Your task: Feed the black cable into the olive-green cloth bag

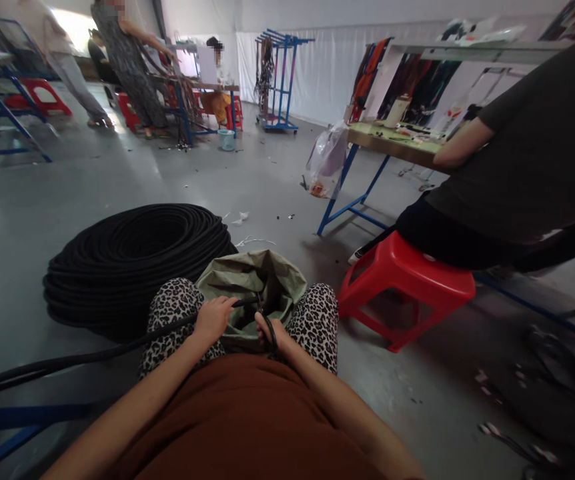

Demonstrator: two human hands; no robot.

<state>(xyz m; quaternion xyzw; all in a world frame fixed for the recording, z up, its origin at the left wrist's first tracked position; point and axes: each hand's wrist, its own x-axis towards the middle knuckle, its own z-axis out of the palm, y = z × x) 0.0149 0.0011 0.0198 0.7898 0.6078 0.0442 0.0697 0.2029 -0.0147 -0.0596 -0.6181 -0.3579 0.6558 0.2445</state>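
Running in from the lower-left edge, a length of black cord (92, 357), seemingly doubled there, crosses the left knee (175, 300) to the lower centre of the frame. Left of centre, a large coil (117, 277) of similar black cord sits on the floor. Lower centre: left hand (215, 319), grip closed around the cord, a short end projecting rightward over the open mouth of a green sack (287, 273) between the knees. Just right of it: right hand (280, 335), grip wrapped on the dark loop handles of what look like scissors (271, 328); blade gap too small to read.

Handling estimate: cord light per length, bendy yet springy, not fragile, moderate slip; whole coil probably heavy. Best hold: close behind the free end, fingers clear of the blades.

Right side: red stool (432, 277) under a seated co-worker (537, 147), facing a counter (382, 139) at upper right.
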